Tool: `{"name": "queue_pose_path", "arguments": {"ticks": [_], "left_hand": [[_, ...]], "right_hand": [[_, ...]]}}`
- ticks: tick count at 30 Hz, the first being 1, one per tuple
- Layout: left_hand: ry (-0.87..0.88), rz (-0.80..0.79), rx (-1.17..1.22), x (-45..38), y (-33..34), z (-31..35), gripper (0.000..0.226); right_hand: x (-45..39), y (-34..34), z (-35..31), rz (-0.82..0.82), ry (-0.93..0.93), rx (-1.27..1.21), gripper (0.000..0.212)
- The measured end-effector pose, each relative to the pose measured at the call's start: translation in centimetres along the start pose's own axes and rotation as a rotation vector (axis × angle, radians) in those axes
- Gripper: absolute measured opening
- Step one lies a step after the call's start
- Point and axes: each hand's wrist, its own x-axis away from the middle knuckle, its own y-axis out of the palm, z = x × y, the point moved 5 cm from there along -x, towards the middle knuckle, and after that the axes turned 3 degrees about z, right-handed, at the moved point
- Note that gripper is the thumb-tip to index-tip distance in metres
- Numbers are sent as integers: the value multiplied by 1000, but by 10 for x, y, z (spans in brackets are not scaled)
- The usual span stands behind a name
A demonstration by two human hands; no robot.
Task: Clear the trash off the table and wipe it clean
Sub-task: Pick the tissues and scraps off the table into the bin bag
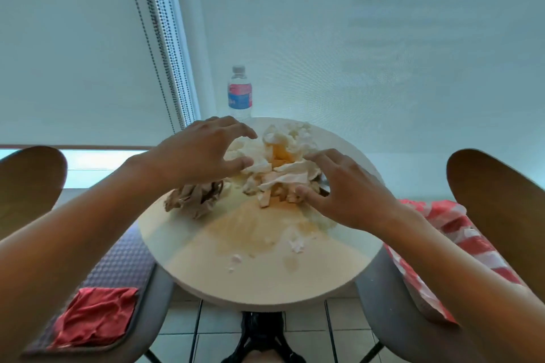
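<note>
water bottle behind tissue pile | brown bag left | red cloth on chair

Ahead of me 2 pale translucent roller blinds cover the windows, daylight glowing through them, with a beaded pull chain hanging where they meet. 2 grey-seated chairs with brown wooden backs flank my round cream bench. Below, I see a white tiled floor and the bench's black metal pedestal base.
</note>
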Motion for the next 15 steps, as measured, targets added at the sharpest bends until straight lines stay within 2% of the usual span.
{"name": "queue_pose_path", "arguments": {"ticks": [4,11,15], "left_hand": [[-32,-17,0,19,0,-29,57],[-142,-202,-28,50,26,-56,92],[-157,-203,-32,54,35,-59,96]], "right_hand": [[-14,15,-36,13,-77,26,63],[-40,31,-64,-27,-190,24,57],[-61,44,-70,-70,-232,17,57]]}}
